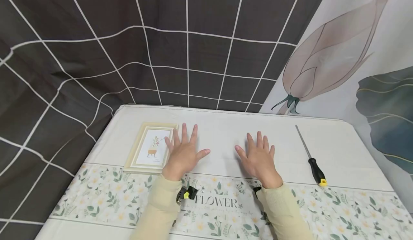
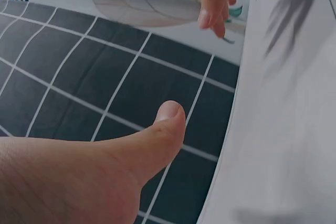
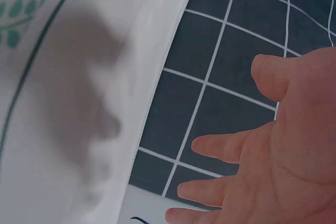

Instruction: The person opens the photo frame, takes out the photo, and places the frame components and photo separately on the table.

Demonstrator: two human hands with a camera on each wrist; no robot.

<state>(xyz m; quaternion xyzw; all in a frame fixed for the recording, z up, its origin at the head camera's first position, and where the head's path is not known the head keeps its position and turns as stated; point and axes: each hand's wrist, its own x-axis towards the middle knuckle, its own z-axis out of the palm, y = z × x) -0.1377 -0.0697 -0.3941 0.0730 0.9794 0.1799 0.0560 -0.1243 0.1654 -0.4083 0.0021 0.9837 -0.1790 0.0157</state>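
Fingers spread, the left hand [image 1: 184, 156] hovers palm down over the white table and holds nothing. In the head view it overlaps the right edge of a cream picture frame [image 1: 133, 157], which lies flat with a print of a potted plant. To its right, the right hand [image 1: 259, 159] is spread the same way with nothing in it; its shadow falls on the cloth in the right wrist view. Farther right lies a screwdriver [image 1: 317, 171] with a black and yellow handle, its metal shaft toward the back. The left thumb [image 2: 165, 129] sticks out in the left wrist view.
A white tablecloth [image 1: 219, 132] with a floral band and the word FLOWER covers the table. Behind and to the left hangs a dark curtain [image 1: 206, 50] with white grid lines. A pale curtain [image 1: 342, 89] with a large flower print hangs at the right.
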